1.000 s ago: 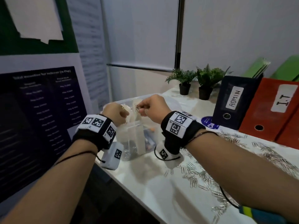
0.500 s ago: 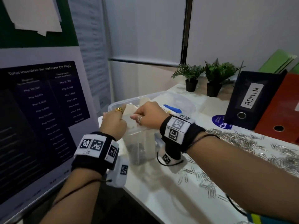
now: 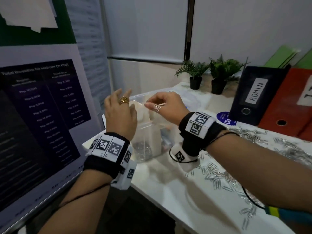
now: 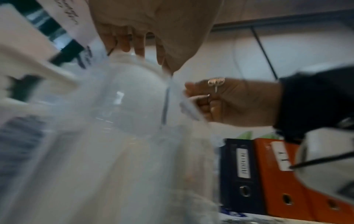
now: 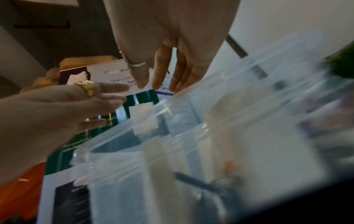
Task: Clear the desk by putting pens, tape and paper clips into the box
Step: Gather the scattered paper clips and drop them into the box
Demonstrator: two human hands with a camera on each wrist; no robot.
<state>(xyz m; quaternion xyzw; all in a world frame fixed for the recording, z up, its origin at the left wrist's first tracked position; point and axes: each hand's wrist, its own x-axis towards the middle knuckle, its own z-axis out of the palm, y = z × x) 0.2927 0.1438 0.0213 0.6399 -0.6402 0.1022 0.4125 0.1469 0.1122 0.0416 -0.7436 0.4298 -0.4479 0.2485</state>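
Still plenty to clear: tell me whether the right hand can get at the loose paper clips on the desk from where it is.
Probably yes. The right hand is over the box holding nothing I can see; the paper clips lie uncovered below its wrist.

A clear plastic box stands open at the surface's far left corner, with silver paper clips strewn loose to its right.

White desk, pale partition wall behind, poster board left; dim light.
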